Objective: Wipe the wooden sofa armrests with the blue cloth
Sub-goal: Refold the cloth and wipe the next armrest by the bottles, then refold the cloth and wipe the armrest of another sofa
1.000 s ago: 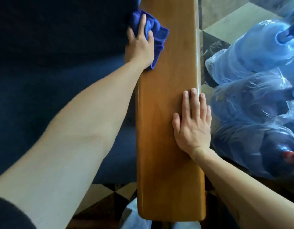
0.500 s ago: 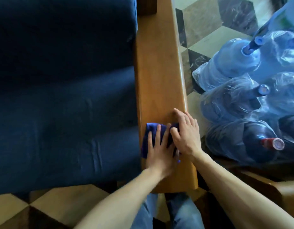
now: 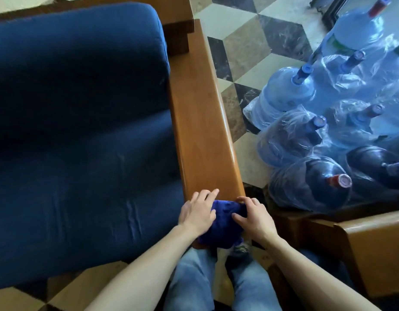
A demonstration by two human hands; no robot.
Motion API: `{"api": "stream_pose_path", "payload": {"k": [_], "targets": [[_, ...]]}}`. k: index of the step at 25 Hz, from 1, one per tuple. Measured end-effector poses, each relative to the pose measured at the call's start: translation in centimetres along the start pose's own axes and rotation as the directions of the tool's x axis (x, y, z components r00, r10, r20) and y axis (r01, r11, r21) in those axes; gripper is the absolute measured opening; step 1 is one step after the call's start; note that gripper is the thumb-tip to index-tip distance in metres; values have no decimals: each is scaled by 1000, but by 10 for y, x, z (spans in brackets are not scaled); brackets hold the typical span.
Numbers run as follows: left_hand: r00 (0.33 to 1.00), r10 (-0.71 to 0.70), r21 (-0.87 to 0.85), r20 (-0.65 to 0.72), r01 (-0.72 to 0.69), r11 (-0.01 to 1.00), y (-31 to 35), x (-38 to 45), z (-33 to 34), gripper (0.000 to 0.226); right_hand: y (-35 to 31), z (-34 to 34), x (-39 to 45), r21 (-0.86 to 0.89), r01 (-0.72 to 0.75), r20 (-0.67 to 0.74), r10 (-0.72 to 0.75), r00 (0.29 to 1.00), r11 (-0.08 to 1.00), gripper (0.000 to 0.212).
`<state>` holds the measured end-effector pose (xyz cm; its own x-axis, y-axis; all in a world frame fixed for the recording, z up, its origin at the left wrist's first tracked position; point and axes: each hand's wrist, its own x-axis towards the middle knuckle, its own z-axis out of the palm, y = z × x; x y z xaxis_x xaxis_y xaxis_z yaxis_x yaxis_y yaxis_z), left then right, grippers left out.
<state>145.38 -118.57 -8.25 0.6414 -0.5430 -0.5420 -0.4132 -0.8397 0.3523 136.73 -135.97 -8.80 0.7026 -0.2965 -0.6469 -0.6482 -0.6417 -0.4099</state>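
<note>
We see the blue cloth (image 3: 223,223) bunched over the near end of the wooden armrest (image 3: 200,122), draping down its front edge. Our left hand (image 3: 197,213) lies on the cloth's left side, fingers (image 3: 211,194) fairly straight and reaching onto the wood. Our right hand (image 3: 253,217) rests on the cloth's right side, its fingers curled over the fabric. The blue sofa cushion (image 3: 81,131) sits left of the armrest, and plastic-wrapped water jugs (image 3: 306,171) crowd the tiled floor (image 3: 245,37) to the right.
</note>
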Motion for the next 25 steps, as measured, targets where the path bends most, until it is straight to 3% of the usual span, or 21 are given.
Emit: {"api": "stream_pose_path", "payload": {"k": [2, 5, 8, 11, 13, 17, 25], "targets": [[998, -27, 159, 57, 17, 987, 1, 6, -2, 44, 2, -1, 3, 21, -54, 27, 54, 998, 998, 41], [996, -60, 153, 66, 50, 987, 2, 1, -3, 24, 3, -8, -1, 51, -45, 59, 42, 997, 998, 29], [998, -32, -38, 47, 34, 999, -4, -13, -9, 17, -1, -21, -11, 124, 19, 30, -23, 999, 992, 28], [1000, 1, -316, -3, -1, 949, -11, -31, -28, 8, -9, -42, -25, 391, 82, -50, -68, 996, 917, 25], [993, 17, -431, -114, -64, 900, -13, -42, -48, 9, -18, -59, -37, 508, 175, -136, -121, 983, 843, 27], [925, 58, -494, -375, -253, 832, -1, -50, -94, 15, -42, -95, -56, 582, 322, -289, -180, 940, 747, 31], [743, 77, -518, -665, -533, 669, 74, -57, -190, 18, -81, -205, -100, 681, 537, -499, -221, 838, 497, 26]]}}
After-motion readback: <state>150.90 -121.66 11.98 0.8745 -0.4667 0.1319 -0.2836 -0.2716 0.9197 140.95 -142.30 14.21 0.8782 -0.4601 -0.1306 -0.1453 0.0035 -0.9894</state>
